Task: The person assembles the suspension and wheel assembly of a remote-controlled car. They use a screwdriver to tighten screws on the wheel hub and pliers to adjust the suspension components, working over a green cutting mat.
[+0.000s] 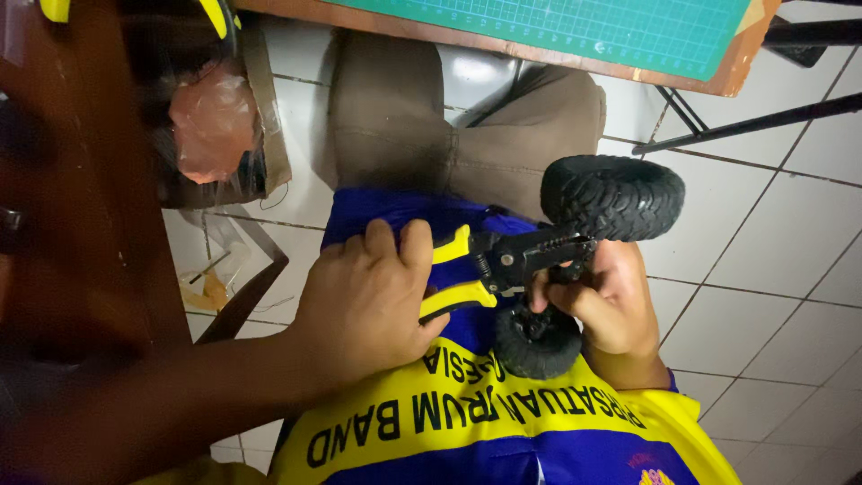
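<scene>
My left hand (364,301) is wrapped around the yellow handles of a pair of black pliers (489,265). The jaws point right and meet a small black part between two knobby black toy wheels. The large wheel (612,198) sits above the jaws and the second wheel (537,343) below, against my yellow and blue shirt. My right hand (615,305) grips the axle piece joining the wheels, thumb close to the plier jaws. All of this is held over my lap, and the joint itself is partly hidden by fingers.
A green cutting mat (575,31) lies on a wooden table edge at the top. Black metal legs (745,121) cross the white tiled floor (772,269) on the right. A cardboard box with a plastic bag (215,126) and dark wooden furniture (81,198) stand on the left.
</scene>
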